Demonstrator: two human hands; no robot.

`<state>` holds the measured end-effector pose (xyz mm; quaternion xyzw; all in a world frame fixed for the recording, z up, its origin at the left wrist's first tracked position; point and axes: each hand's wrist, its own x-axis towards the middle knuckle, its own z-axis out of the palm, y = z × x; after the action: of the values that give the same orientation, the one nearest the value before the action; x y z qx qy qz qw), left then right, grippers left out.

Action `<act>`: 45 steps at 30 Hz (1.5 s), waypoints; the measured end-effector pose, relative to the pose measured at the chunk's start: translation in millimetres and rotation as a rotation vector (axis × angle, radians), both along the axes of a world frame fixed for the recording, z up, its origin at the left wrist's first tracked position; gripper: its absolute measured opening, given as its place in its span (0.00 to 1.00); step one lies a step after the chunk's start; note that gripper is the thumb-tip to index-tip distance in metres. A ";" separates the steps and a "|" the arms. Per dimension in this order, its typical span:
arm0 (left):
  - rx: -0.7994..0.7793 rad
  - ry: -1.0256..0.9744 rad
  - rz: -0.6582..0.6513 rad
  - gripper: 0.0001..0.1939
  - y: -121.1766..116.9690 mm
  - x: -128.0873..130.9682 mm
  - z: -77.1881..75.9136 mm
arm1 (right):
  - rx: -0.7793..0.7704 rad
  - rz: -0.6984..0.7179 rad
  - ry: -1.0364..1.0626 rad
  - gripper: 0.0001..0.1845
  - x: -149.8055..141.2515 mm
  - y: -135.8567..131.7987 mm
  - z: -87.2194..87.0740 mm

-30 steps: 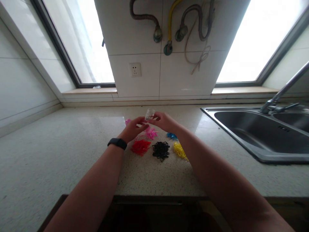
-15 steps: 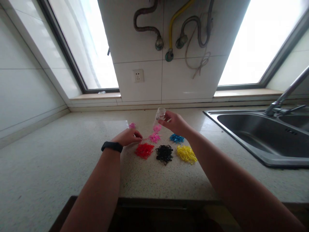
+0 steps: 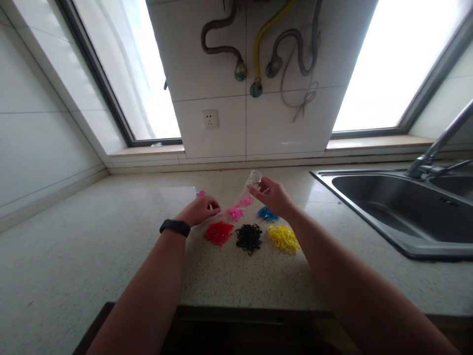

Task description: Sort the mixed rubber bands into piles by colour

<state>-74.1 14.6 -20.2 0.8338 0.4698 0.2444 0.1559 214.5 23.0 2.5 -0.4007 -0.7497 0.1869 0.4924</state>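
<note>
My right hand (image 3: 274, 196) holds a small clear jar (image 3: 253, 178) tilted above the counter (image 3: 111, 236). My left hand (image 3: 199, 209), with a black band on the wrist, rests closed on the counter, its fingertips pinched beside the pink pile (image 3: 234, 213). Small piles of rubber bands lie below the hands: red (image 3: 218, 232), black (image 3: 249, 237), yellow (image 3: 283, 237), blue (image 3: 266, 214). A second pink clump (image 3: 245, 200) lies under the jar, and a small pink bit (image 3: 200, 193) sits behind my left hand.
A steel sink (image 3: 399, 207) with a tap (image 3: 436, 148) lies at the right. A tiled wall with a socket (image 3: 210, 119) and hoses (image 3: 258, 54) stands behind, between two windows.
My hands have come apart. The left hand dropped to the counter by the pink pile, and the right hand carried the jar to the right and tilted it.
</note>
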 end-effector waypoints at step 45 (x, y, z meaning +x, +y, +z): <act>-0.029 0.178 0.008 0.21 -2.9 12.3 -3.2 | 0.032 -0.054 -0.141 0.18 5.9 -1.0 -0.7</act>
<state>-61.8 11.8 -23.4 0.8481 0.4885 0.1632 0.1245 220.4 22.1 1.8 -0.4247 -0.7744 0.1329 0.4497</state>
